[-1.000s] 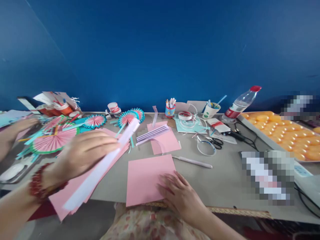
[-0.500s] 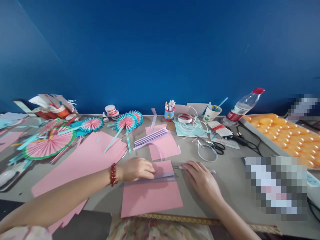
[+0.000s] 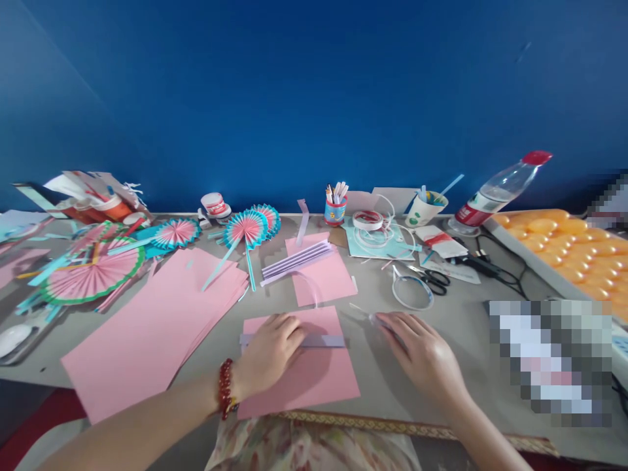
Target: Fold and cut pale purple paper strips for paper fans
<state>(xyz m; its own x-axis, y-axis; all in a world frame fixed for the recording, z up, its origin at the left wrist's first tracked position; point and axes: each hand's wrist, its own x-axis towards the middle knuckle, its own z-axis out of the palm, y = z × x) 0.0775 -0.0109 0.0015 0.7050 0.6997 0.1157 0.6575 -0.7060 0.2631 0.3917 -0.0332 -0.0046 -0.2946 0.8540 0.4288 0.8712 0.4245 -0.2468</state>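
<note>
A folded light purple paper strip (image 3: pixel 324 341) lies across a pink sheet (image 3: pixel 314 379) in front of me. My left hand (image 3: pixel 269 350), a red bead bracelet at its wrist, grips the strip with its fingers together and hides its middle. To the right of the sheet, my right hand (image 3: pixel 422 343) rests by the table surface, closed on a slim pale pen-like tool (image 3: pixel 375 319). A thin point sticks out of the tool toward the left; the palm covers the rest. Beyond the strip, a pleated purple paper (image 3: pixel 297 261) sits on another pink sheet (image 3: pixel 338 278).
At left are a stack of pink sheets (image 3: pixel 152 327) and several paper fans (image 3: pixel 245 227). Scissors (image 3: pixel 434 280), a clear ring (image 3: pixel 412 292), a tape roll (image 3: pixel 367 220), a pen cup (image 3: pixel 335 208), a paper cup (image 3: pixel 426 208), a bottle (image 3: pixel 483 203) and an orange bumpy pad (image 3: pixel 559 248) are farther right.
My left hand has come nearer to me and now covers the strip's middle; the strip lies flatter on the pink sheet. My right hand has moved slightly right with the tool.
</note>
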